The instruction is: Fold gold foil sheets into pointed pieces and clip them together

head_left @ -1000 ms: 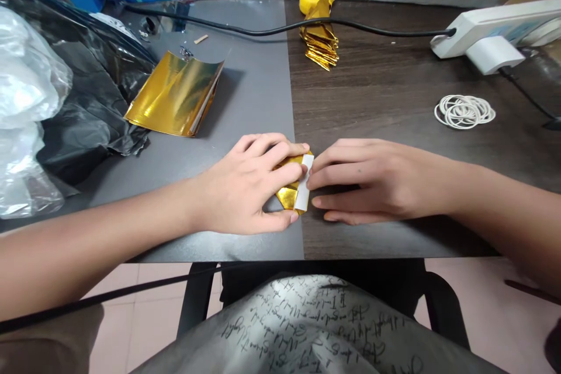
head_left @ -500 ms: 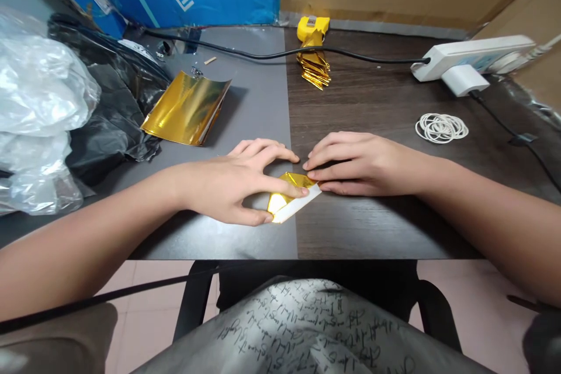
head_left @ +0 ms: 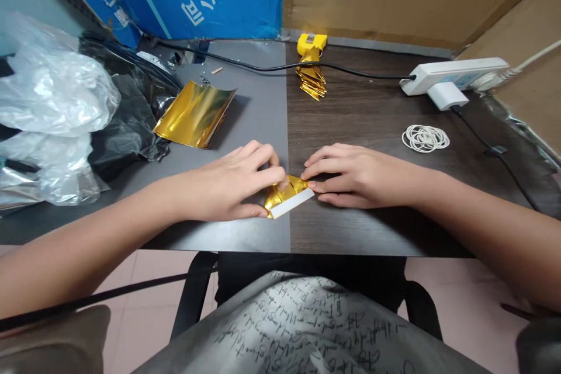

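Gold-foil folded paper (head_left: 296, 186) with a white strip (head_left: 292, 203) lies at centre frame, head view. I note the left hand (head_left: 239, 182) bending its fingers over it, thumb apart; the right hand (head_left: 362, 176), fingers loosely extended, touches its right tip. Uneven pressure could skew the fold.

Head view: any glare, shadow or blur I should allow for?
Head view: glare on the gold sheets and clear plastic bag; head view: soft shadow right of those sheets; head view: the left hand looks slightly blurred where it meets the folded gold paper.
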Action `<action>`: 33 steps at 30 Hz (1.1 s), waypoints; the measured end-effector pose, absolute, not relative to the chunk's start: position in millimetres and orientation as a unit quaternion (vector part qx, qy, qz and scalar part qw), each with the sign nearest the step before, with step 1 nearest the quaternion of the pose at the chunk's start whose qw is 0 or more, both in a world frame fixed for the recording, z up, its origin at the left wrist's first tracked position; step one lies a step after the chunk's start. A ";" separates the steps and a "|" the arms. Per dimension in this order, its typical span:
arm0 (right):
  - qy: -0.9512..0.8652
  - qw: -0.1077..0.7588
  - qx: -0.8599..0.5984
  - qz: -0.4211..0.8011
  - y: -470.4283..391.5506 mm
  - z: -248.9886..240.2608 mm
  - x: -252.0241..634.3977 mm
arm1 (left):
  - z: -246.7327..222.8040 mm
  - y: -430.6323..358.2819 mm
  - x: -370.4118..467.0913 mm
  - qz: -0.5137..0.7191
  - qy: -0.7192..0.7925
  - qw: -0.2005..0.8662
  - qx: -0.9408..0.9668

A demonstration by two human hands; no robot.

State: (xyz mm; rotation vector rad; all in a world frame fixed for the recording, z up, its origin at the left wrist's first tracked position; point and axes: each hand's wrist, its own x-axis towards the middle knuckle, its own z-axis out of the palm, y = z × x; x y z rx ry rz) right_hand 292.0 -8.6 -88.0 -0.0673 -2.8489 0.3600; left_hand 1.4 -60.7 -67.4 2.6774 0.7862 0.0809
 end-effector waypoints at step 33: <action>-0.928 0.272 -0.208 0.148 -116.2 -99.1 303.7 | -100.2 -165.3 13.5 0.231 0.411 0.165 0.866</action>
